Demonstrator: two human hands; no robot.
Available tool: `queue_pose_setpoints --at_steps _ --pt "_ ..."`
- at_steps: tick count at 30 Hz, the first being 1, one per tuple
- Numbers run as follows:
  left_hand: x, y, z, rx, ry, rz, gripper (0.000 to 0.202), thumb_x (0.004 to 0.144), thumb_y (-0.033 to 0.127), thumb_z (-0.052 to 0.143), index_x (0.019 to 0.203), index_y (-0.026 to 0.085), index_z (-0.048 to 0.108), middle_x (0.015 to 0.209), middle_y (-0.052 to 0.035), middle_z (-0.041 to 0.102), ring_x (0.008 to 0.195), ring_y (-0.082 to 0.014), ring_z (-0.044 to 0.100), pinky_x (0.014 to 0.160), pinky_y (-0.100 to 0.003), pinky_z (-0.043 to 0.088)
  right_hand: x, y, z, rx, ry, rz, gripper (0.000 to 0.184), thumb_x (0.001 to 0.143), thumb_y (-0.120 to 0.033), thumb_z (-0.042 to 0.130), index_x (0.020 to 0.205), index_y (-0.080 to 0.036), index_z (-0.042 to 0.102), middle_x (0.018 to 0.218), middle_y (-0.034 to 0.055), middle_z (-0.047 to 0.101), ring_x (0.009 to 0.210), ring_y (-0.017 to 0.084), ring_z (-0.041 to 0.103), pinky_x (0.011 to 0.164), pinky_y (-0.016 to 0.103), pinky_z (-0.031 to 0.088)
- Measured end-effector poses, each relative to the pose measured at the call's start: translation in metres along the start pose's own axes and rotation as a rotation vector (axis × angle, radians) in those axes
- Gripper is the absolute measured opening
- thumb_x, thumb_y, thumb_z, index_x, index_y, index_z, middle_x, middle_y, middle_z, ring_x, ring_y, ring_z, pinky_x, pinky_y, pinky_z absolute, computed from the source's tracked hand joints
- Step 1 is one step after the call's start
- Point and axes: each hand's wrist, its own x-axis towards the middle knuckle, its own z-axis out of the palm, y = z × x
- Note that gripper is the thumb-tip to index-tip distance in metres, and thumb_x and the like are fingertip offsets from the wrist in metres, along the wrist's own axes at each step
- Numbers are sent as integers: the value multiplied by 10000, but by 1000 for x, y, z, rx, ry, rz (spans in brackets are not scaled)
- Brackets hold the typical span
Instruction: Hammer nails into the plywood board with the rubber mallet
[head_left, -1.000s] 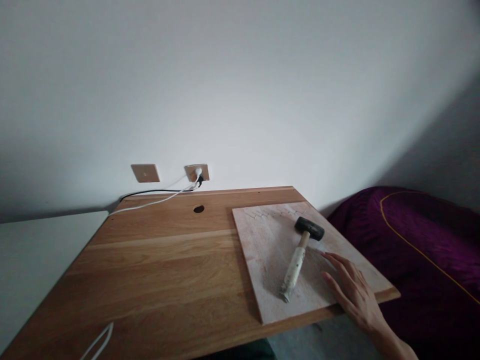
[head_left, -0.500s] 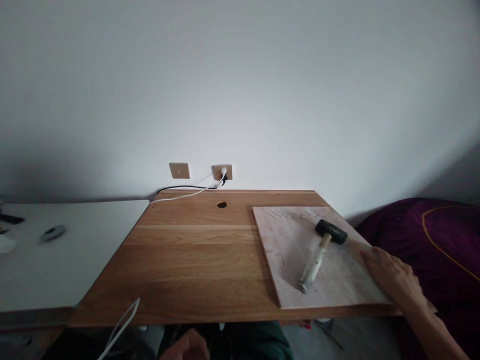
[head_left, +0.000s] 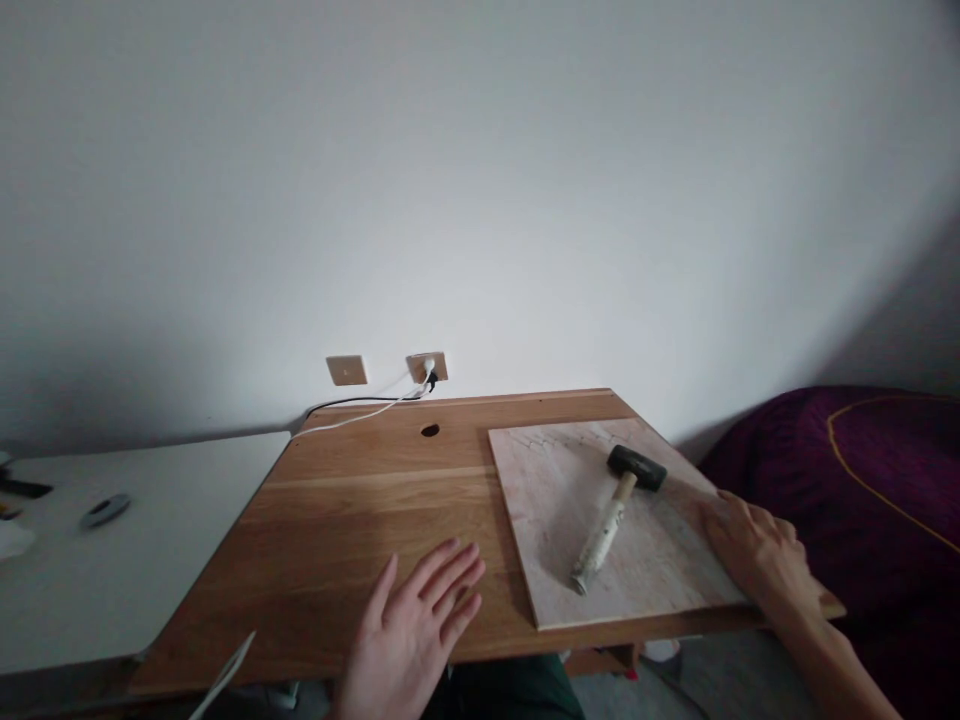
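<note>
My left hand (head_left: pixel 409 635) is open above the front of the wooden desk (head_left: pixel 360 540), palm showing and fingers spread. It holds nothing and is apart from the board. My right hand (head_left: pixel 761 560) is at the right edge of a pale plywood board (head_left: pixel 660 570), closed over that edge; its fingertips are partly hidden. Flat on the desk's right side, the board bears a rubber mallet (head_left: pixel 606 535). The mallet's black head points to the back, and its worn, white-smeared handle slants toward the front left.
A white table (head_left: pixel 187 520) adjoins on the left, with a grey roll of tape (head_left: pixel 105 510) on it. White and black cords (head_left: pixel 360 410) run to a wall socket (head_left: pixel 426 367). A purple beanbag (head_left: pixel 787 440) stands right. A white cable end (head_left: pixel 225 675) rises at the front left.
My left hand has risen from below the desk's front edge and opened. My right hand stays at the board's edge. The view has shifted slightly; mallet and board keep their places.
</note>
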Motion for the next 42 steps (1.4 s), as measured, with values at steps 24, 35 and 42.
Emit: queue_pose_setpoints --at_steps 24,35,42 --pt "117 79 -64 1736 175 572 323 939 379 602 1217 224 653 1272 -123 682 1241 -304 610 1125 -509 449 -52 -190 -17 -142 -21 -156 534 1028 -598 374 1323 -219 608 1051 182 699 876 336 639 722 484 532" --pt "131 120 -98 2146 212 568 328 923 342 653 1228 220 639 1261 -104 661 1227 -301 591 1106 -487 430 35 -255 8 429 -333 -347 334 1047 -476 438 1210 -252 624 1067 98 710 885 241 711 764 374 579" --pt "120 130 -101 2098 193 567 311 879 282 680 1189 253 676 1165 -80 670 1145 -280 604 1049 -447 463 86 -287 74 502 -396 -401 301 1027 -398 422 872 -221 610 870 64 667 717 185 648 693 305 524"
